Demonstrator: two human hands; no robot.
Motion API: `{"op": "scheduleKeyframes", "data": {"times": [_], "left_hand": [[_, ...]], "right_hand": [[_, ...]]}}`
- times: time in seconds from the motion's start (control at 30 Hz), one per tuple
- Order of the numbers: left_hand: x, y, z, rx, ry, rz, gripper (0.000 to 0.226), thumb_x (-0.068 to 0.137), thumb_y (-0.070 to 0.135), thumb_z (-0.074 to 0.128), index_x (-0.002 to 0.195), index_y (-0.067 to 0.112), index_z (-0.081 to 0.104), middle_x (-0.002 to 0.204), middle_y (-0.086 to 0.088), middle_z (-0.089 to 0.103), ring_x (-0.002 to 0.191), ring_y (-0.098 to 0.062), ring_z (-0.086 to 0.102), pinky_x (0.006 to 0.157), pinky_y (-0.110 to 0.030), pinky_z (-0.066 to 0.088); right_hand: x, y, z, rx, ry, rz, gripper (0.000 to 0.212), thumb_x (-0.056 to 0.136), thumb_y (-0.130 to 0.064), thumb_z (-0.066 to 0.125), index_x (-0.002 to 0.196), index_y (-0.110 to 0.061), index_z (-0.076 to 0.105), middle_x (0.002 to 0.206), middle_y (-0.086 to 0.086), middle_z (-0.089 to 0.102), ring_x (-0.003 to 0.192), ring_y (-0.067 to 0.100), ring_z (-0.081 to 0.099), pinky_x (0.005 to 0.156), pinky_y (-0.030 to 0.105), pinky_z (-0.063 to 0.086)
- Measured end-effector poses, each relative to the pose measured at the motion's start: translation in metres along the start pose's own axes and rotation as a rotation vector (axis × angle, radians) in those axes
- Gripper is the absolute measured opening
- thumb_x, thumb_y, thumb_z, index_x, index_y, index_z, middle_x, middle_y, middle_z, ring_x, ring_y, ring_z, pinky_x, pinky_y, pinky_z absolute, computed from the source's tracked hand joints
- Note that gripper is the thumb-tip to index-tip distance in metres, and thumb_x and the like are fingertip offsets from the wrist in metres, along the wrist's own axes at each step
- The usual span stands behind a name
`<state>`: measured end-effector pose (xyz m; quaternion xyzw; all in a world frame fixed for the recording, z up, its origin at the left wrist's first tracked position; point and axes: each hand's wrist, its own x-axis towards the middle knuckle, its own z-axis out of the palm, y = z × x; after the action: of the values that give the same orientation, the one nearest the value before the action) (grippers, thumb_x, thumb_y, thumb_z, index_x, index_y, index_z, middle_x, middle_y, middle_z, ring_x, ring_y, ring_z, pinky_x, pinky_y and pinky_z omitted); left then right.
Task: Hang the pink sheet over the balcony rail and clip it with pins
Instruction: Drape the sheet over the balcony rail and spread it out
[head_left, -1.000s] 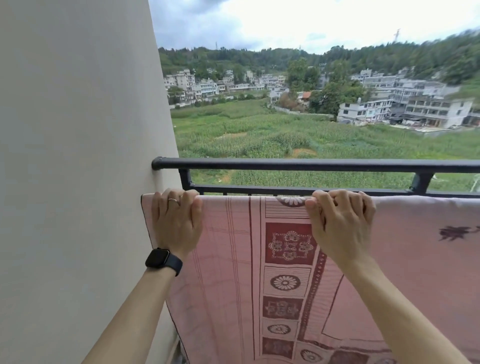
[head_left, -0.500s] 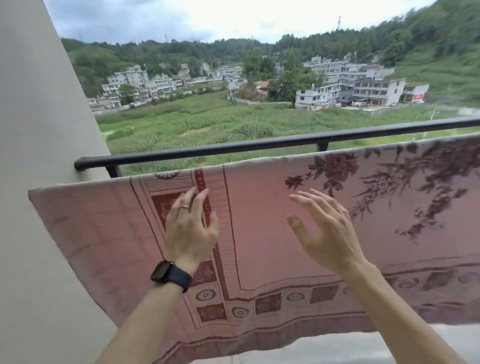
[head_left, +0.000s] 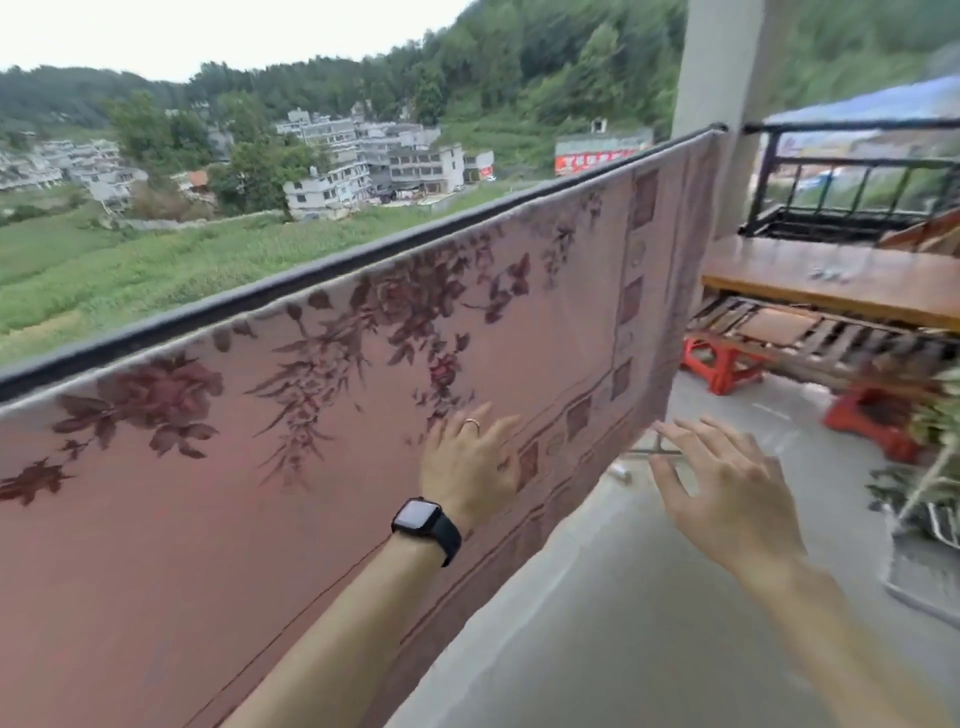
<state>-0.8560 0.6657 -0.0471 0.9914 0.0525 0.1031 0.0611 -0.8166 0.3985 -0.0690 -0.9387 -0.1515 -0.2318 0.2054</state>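
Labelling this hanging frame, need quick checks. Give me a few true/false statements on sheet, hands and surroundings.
1. The pink sheet hangs over the balcony rail. True.
2. The left hand grips a pin. False: it is open, in front of the sheet, holding nothing.
3. The right hand is open with fingers spread. True.
4. The watch is on the right wrist. False: it is on the left.
5. Red stools stand on the floor. True.

I'm on a home balcony, dark metal rail (head_left: 311, 270) overlooking green fields (head_left: 104, 260) and white village houses (head_left: 374, 156), wooden table (head_left: 831, 280), red plastic stools (head_left: 722, 358) on concrete floor (head_left: 623, 597).
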Motion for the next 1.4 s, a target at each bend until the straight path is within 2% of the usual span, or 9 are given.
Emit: {"op": "scheduleKeyframes", "data": {"times": [0.2, 0.37, 0.5, 0.7, 0.8, 1.07, 1.27, 1.4], "left_hand": [[0.134, 0.080, 0.056, -0.076, 0.008, 0.201, 0.051, 0.092, 0.042, 0.051, 0.142, 0.043, 0.041, 0.155, 0.002, 0.038, 0.145, -0.020, 0.028, 0.116, -0.038, 0.020], [0.259, 0.127, 0.084, -0.119, 0.006, 0.316, 0.054, 0.091, 0.042, 0.048, 0.145, 0.040, 0.040, 0.155, 0.002, 0.038, 0.143, -0.020, 0.030, 0.116, -0.039, 0.023], [0.371, 0.176, 0.102, -0.126, 0.016, 0.408, 0.049, 0.094, 0.041, 0.046, 0.143, 0.041, 0.043, 0.153, 0.004, 0.041, 0.142, -0.020, 0.033, 0.115, -0.039, 0.025], [0.498, 0.269, 0.152, -0.121, -0.052, 0.557, 0.050, 0.093, 0.042, 0.046, 0.143, 0.043, 0.042, 0.152, 0.008, 0.042, 0.142, -0.020, 0.033, 0.115, -0.041, 0.026], [0.555, 0.322, 0.188, -0.140, -0.080, 0.577, 0.050, 0.093, 0.045, 0.046, 0.143, 0.044, 0.041, 0.152, 0.007, 0.042, 0.141, -0.020, 0.033, 0.116, -0.043, 0.026], [0.702, 0.443, 0.240, -0.132, -0.093, 0.560, 0.049, 0.093, 0.046, 0.046, 0.142, 0.043, 0.042, 0.151, 0.008, 0.044, 0.139, -0.020, 0.037, 0.114, -0.043, 0.029], [0.815, 0.500, 0.271, -0.178, -0.059, 0.514, 0.047, 0.088, 0.042, 0.044, 0.134, 0.044, 0.051, 0.144, 0.008, 0.052, 0.133, -0.023, 0.045, 0.109, -0.046, 0.036], [0.901, 0.532, 0.311, -0.166, -0.042, 0.468, 0.050, 0.086, 0.046, 0.042, 0.135, 0.044, 0.051, 0.141, 0.010, 0.054, 0.133, -0.021, 0.045, 0.109, -0.043, 0.036]], "right_hand": [[0.056, 0.116, 0.002, -0.151, -0.028, 0.219, 0.039, 0.098, -0.039, 0.055, 0.133, -0.025, 0.064, 0.141, -0.003, 0.060, 0.138, 0.020, 0.046, 0.108, 0.043, 0.039], [0.130, 0.185, 0.009, -0.213, 0.000, 0.309, 0.042, 0.100, -0.040, 0.052, 0.137, -0.023, 0.061, 0.146, -0.001, 0.055, 0.142, 0.019, 0.042, 0.117, 0.041, 0.030], [0.192, 0.241, 0.019, -0.246, 0.022, 0.394, 0.042, 0.100, -0.040, 0.051, 0.139, -0.025, 0.059, 0.148, -0.004, 0.053, 0.143, 0.017, 0.039, 0.118, 0.040, 0.027], [0.256, 0.335, 0.034, -0.282, 0.013, 0.492, 0.042, 0.099, -0.041, 0.053, 0.138, -0.026, 0.060, 0.145, -0.005, 0.056, 0.142, 0.016, 0.042, 0.118, 0.040, 0.030], [0.288, 0.395, 0.047, -0.287, -0.003, 0.516, 0.043, 0.099, -0.043, 0.052, 0.138, -0.026, 0.059, 0.145, -0.006, 0.057, 0.141, 0.016, 0.042, 0.117, 0.041, 0.032], [0.427, 0.543, 0.077, -0.231, -0.054, 0.515, 0.046, 0.101, -0.047, 0.044, 0.142, -0.031, 0.053, 0.147, -0.009, 0.053, 0.144, 0.014, 0.037, 0.121, 0.040, 0.025], [0.538, 0.634, 0.098, -0.209, -0.074, 0.473, 0.045, 0.100, -0.046, 0.045, 0.142, -0.030, 0.054, 0.146, -0.010, 0.054, 0.143, 0.013, 0.037, 0.119, 0.038, 0.025], [0.610, 0.702, 0.124, -0.205, -0.093, 0.449, 0.046, 0.100, -0.048, 0.042, 0.143, -0.033, 0.053, 0.147, -0.014, 0.052, 0.144, 0.010, 0.034, 0.120, 0.035, 0.021]]}}
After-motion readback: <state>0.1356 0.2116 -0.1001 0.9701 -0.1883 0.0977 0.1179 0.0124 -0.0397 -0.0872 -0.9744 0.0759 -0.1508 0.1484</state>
